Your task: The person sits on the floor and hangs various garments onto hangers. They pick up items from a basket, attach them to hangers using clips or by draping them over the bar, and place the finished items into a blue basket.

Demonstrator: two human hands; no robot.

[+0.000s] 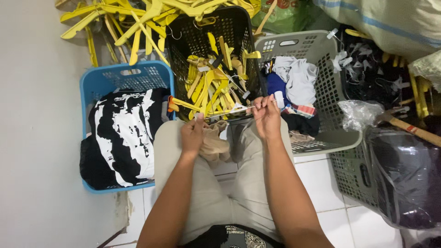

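Blue basket [98,80] with black-white garment [121,133]; grey basket [328,82] with clothes; clear plastic bag [360,114].

Plain grey wall [36,115] on left, w/ worn patch near the bottom; white tiled floor [340,193] w/ dark grout lines; blue basket [92,82], black basket [239,23] & grey basket [330,92] crowd the top (even, soft light).
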